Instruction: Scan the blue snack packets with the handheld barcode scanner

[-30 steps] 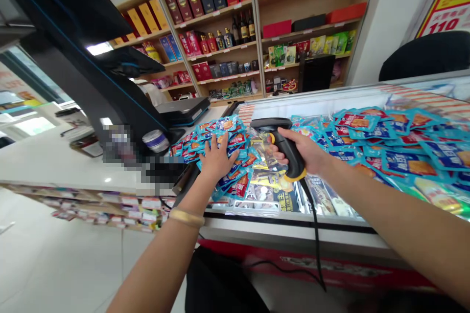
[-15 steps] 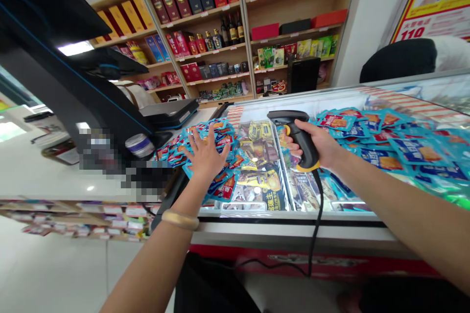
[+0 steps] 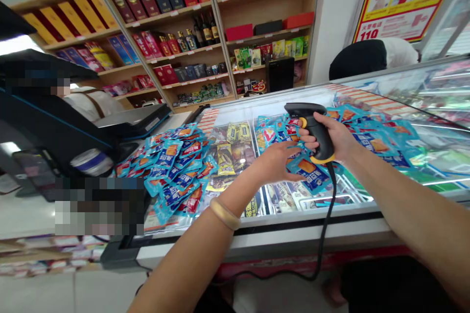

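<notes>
My right hand (image 3: 340, 139) is wrapped round the grip of a black and yellow barcode scanner (image 3: 321, 139), whose head points left above the glass freezer top. To its left, my left hand (image 3: 277, 162) reaches over small blue snack packets (image 3: 312, 173) with thumb and fingers apart. Whether its fingertips touch the packets I cannot tell. A gold bangle (image 3: 224, 213) circles the left wrist. On the left part of the glass lies a heaped pile of similar blue and red packets (image 3: 176, 164). More packets (image 3: 382, 139) lie spread beyond the right hand.
The freezer (image 3: 257, 232) holds wrapped ice creams under its glass. The scanner's cable (image 3: 326, 225) hangs over the front edge. A dark monitor stand (image 3: 47, 129) and a scale (image 3: 134, 120) stand at left. Shelves of boxes and bottles (image 3: 205, 32) line the back; a person in white (image 3: 86, 102) is partly visible.
My left hand has left the heaped pile and moved right, to the packets beside the scanner. The right hand still holds the scanner. The view has turned to the right.
</notes>
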Demonstrator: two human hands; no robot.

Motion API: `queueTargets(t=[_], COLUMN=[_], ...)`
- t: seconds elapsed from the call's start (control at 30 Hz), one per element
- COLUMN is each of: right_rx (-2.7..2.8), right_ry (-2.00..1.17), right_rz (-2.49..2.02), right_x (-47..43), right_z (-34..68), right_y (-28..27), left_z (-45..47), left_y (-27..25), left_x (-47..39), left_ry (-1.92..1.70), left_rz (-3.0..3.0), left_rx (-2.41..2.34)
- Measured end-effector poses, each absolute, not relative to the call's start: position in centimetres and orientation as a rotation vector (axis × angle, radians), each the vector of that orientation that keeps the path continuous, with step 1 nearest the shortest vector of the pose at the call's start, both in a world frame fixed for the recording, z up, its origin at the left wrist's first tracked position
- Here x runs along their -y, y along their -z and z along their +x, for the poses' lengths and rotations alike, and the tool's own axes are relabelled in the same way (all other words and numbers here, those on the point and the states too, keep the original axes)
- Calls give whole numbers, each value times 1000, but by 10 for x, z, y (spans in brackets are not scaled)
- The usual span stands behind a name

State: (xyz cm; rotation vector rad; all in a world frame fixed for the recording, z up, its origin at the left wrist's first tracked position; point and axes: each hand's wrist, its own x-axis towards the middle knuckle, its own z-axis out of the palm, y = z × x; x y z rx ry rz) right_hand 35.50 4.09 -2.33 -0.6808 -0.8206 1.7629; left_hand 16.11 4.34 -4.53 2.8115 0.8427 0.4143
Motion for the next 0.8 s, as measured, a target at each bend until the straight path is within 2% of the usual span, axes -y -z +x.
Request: queueTargets(t=[0.3,0.6,0.8], right_rx=[846,815,819], right_ry=[-1745,-1716,-1747], right_rz=[-667,-679,-662], right_x=[-41,-42,-43], right_z=[351,352,350], right_y=[21,21,26], left_z=[162,157,165], left_y=[53,52,57], left_x=[-42,-38,-41], left_ry=[-264,-317,-480], left_rz=[2942,2927,3005], left_rx=[-646,-824,-808])
